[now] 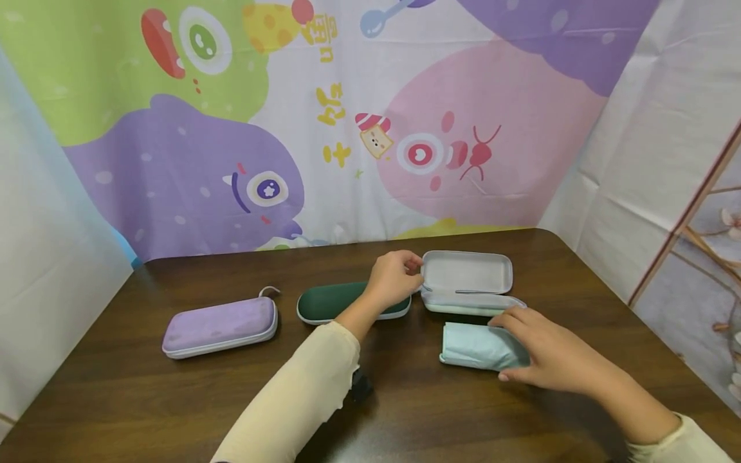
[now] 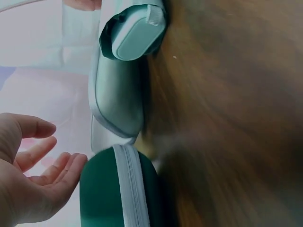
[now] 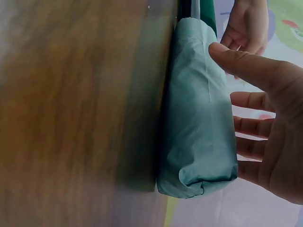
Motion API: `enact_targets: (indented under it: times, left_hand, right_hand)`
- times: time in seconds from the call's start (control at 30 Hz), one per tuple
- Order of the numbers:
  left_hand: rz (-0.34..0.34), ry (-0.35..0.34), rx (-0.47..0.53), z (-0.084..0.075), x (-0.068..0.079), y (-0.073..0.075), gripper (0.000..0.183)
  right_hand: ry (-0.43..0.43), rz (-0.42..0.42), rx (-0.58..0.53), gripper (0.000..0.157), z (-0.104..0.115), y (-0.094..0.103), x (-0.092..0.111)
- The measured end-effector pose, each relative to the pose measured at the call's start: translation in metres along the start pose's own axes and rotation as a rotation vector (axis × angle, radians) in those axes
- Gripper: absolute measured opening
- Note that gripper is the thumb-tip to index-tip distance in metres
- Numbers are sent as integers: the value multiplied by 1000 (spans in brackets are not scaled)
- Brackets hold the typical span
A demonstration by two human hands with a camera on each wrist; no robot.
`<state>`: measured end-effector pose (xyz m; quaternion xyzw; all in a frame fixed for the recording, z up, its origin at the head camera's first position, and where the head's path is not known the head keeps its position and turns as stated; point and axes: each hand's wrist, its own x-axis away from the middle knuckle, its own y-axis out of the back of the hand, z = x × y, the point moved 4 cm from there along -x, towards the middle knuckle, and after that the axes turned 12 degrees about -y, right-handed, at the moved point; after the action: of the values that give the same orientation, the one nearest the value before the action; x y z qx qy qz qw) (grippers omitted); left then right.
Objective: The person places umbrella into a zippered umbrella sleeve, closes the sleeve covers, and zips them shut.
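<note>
A light teal folding umbrella [image 1: 480, 347] in its fabric sleeve lies on the table; its flat oval end with a small strap faces the left wrist camera. My right hand [image 1: 547, 354] is at the umbrella's right end, thumb on the near side and fingers along the far side, spread apart in the right wrist view. Behind the umbrella stands an open pale case [image 1: 466, 273], its grey lid interior raised. My left hand [image 1: 395, 278] is at the case's left edge, above a dark green zip case [image 1: 332, 302]. Its fingers are loosely bent with nothing between them in the left wrist view.
A closed lilac zip case [image 1: 220, 326] with a wrist loop [image 1: 269, 291] lies on the left of the brown wooden table [image 1: 145, 411]. A small black object [image 1: 361, 386] shows beside the left sleeve. A cartoon-printed cloth [image 1: 341, 193] hangs behind the table.
</note>
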<state>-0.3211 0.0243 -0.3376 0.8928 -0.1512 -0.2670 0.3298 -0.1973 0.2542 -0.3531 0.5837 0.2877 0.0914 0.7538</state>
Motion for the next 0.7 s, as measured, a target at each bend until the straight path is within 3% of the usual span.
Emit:
enact_targets:
  times: [0.23,0.5,0.7]
  left_hand:
    - [59,103,-55,-1,-25,-13,31]
    - [64,81,-145,3,-53,-19,36]
    - [120,149,-52,14,-64,-33,45]
  right_hand:
    - [-54,117,-7,72,-2,-8,-6]
    - [-91,219,-8,80,-1,-9,-11]
    - [-93,255,2,83,-3,-13,-14]
